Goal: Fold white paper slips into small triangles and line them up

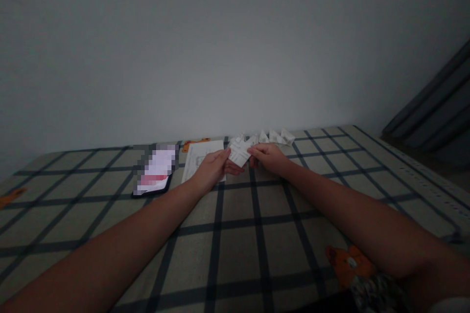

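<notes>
Between my two hands is a folded piece of white printed paper [240, 152], roughly diamond-shaped and held above the checked cloth. My left hand [213, 165] grips its left side, thumb on top and fingers underneath. At the right corner, my right hand [270, 156] pinches the paper between thumb and fingers. Just behind the hands, several small folded paper pieces [277, 137] stand in a row near the far edge. Flat printed sheets [194, 159] lie partly behind my left hand.
A phone [156, 171] with a lit, blurred screen rests left of the sheets. Beneath everything spreads a checked cloth [235, 254] with orange printed figures. A pale wall [227, 49] rises behind the far edge, and a dark curtain [436, 107] hangs at the right.
</notes>
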Demonstrator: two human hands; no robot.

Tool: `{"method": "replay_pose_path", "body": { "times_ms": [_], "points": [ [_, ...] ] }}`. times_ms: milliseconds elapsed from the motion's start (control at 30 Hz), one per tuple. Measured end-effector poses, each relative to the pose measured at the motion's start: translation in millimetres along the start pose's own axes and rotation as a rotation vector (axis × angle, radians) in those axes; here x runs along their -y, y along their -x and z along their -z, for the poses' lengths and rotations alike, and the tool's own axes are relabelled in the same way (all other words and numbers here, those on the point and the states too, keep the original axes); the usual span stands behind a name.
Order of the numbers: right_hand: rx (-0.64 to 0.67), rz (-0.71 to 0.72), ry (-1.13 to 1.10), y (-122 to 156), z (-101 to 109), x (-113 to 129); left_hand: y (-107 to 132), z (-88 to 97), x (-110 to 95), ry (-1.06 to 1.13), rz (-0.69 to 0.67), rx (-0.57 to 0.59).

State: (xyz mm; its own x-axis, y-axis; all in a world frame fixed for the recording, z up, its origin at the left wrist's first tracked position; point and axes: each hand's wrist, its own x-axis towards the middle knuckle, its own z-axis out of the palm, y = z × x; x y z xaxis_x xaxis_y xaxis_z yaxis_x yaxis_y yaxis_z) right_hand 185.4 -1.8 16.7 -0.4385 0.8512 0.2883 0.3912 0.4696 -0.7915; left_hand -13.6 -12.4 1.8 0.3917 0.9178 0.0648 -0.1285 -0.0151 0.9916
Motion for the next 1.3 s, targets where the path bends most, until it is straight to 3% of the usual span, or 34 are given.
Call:
{"method": "replay_pose_path", "body": {
  "times_ms": [167,367,700,900,1300],
  "points": [
    [-0.009,0.012,0.016,1,-1,-1,1,-0.1,0,-0.022,-0.011,-0.014],
    [-0.023,0.064,0.079,3,0,2,3,-3.2,-6,-0.252,-0.015,-0.068],
    [0.136,0.005,0.014,2,-1,-1,8,-4.4,-10,-0.475,-0.020,-0.056],
    [0.084,0.049,0.069,4,-3,4,7,-1.9,-7,-0.450,-0.044,-0.055],
    [0.108,0.037,0.034,4,-3,5,8,-4.5,-7,-0.442,-0.047,-0.098]
  ]
}}
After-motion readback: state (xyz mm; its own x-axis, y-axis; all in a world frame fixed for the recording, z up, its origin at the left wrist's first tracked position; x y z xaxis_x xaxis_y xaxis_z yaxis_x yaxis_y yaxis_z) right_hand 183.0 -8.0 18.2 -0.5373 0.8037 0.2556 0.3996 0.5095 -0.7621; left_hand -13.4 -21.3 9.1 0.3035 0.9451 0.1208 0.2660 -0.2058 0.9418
